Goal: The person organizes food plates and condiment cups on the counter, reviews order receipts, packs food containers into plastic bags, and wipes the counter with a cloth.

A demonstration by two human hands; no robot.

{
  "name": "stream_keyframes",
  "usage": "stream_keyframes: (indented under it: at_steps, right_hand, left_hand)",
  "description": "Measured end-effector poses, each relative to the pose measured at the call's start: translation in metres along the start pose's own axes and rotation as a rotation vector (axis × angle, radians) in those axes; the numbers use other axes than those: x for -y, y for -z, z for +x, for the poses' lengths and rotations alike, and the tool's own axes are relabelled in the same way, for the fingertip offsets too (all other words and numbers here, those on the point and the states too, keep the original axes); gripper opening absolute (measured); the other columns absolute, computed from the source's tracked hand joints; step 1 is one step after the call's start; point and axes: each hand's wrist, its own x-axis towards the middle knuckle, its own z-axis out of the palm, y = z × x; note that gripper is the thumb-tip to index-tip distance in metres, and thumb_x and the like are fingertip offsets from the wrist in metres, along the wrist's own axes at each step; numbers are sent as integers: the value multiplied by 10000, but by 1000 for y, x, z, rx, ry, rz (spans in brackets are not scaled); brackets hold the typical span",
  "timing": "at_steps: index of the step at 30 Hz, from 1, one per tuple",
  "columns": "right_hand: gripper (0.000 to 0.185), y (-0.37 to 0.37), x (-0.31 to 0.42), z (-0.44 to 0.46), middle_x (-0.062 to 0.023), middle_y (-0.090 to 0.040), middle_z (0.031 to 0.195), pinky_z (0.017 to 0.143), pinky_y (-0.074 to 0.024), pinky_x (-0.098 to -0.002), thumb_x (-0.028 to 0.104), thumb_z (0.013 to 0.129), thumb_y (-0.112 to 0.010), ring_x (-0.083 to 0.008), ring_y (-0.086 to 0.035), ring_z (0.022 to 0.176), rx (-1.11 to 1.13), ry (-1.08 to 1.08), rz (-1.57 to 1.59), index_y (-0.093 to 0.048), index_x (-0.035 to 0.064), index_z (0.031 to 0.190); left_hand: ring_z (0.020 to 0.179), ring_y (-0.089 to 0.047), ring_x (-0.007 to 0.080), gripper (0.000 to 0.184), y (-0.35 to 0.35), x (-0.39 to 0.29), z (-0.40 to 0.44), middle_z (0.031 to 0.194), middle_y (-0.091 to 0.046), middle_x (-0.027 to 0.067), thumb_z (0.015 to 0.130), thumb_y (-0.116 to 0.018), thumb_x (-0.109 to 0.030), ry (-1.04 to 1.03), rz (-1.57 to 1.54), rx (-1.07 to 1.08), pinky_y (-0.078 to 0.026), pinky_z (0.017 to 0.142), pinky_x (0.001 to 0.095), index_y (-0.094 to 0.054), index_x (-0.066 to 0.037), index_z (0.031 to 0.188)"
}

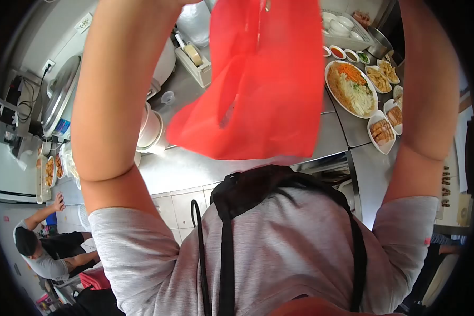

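Both bare arms are raised on either side of a red bag (268, 89), which hangs in the upper middle, its lower edge flaring to the left. Only a sliver of my left hand (187, 1) shows at the top edge, near the bag's upper left; its fingers are hidden. My right hand is beyond the top of the picture, with just the forearm showing at the right. What holds the bag up is out of view.
Behind the bag is a metal counter (195, 171). Left are a tape dispenser (195, 60) and white containers (150, 129). Right are an oval food platter (351, 89), small dishes (381, 131) and a metal pot (378, 43). Another person (45, 255) is at lower left.
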Motion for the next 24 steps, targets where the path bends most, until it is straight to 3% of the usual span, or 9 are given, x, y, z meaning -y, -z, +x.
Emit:
stream_keyframes:
  at_steps: [6, 7, 8, 9, 11, 12, 14, 20, 24]
  right_hand:
    - [316, 9, -151, -17, -119, -573, 909, 726, -428, -320, 233, 778, -473, -203, -539, 844, -9, -142, -295, -538, 33, 1014]
    - [314, -9, -177, -33, -122, -576, 924, 741, -426, -327, 250, 785, -474, -208, -539, 863, 143, -189, -357, -554, 38, 1002]
    - [296, -35, -166, -58, -86, -564, 985, 797, -392, -302, 188, 784, -471, -199, -517, 918, 525, -384, -662, -532, 78, 1052]
    - [325, -54, -243, -86, -107, -550, 1015, 810, -391, -302, 155, 764, -498, -204, -509, 936, 547, -261, -379, -519, 95, 1082]
    - [362, -107, -323, -141, -111, -508, 1076, 859, -362, -314, 139, 730, -539, -230, -468, 1007, 784, -585, -341, -529, 169, 1090]
    - [348, -130, -321, -184, -105, -515, 1054, 842, -368, -321, 132, 720, -540, -240, -475, 988, 514, -329, -653, -542, 173, 1066]
    - [321, -147, -310, -223, -89, -513, 1047, 829, -373, -345, 134, 716, -539, -257, -471, 981, 235, -80, -946, -556, 184, 1032]
    - [340, -96, -315, -185, -76, -474, 1094, 874, -317, -452, 166, 740, -468, -333, -409, 1027, 214, -474, -656, -494, 172, 1078]
    - [446, -75, -325, -149, -72, -388, 1220, 925, -249, -485, 325, 753, -476, -331, -288, 1158, 82, -773, -824, -407, 224, 1183]
  left_hand:
    - [381, -277, 10, 111, 25, -23, -17, 561, -416, -41, 842, -405, -122, -135, 198, -480, -202, 317, 136, -464, -115, 748]
    - [582, -354, 92, 176, 146, -55, -6, 778, -454, 61, 866, -351, -56, 78, -142, 252, -331, 529, 215, -452, 55, 958]
    - [555, -276, 87, 166, 113, -55, -14, 749, -424, 40, 866, -362, -62, 15, -136, 97, -267, 501, 216, -458, 42, 952]
    - [528, -199, 83, 156, 79, -57, -22, 719, -394, 18, 867, -374, -68, -50, -125, -59, -202, 473, 217, -465, 30, 947]
    - [532, -228, 74, 138, 89, -73, -6, 740, -405, 15, 862, -381, -64, 70, -78, 168, -223, 477, 213, -474, 23, 917]
    - [502, -222, 66, 131, 70, -69, -6, 689, -396, 3, 866, -384, -70, -38, 24, -125, -206, 447, 206, -485, 11, 888]
    - [476, -213, 60, 130, 75, -73, 6, 643, -378, -7, 868, -386, -74, 33, 40, -105, -189, 423, 200, -491, 3, 882]
    - [432, -224, 41, 108, 70, -75, 32, 560, -351, -26, 853, -453, -101, -31, 268, -603, -188, 382, 176, -490, -42, 770]
    - [429, -213, 43, 130, 87, -82, 45, 547, -338, -32, 860, -444, -121, 63, 258, -450, -172, 380, 184, -486, -45, 764]
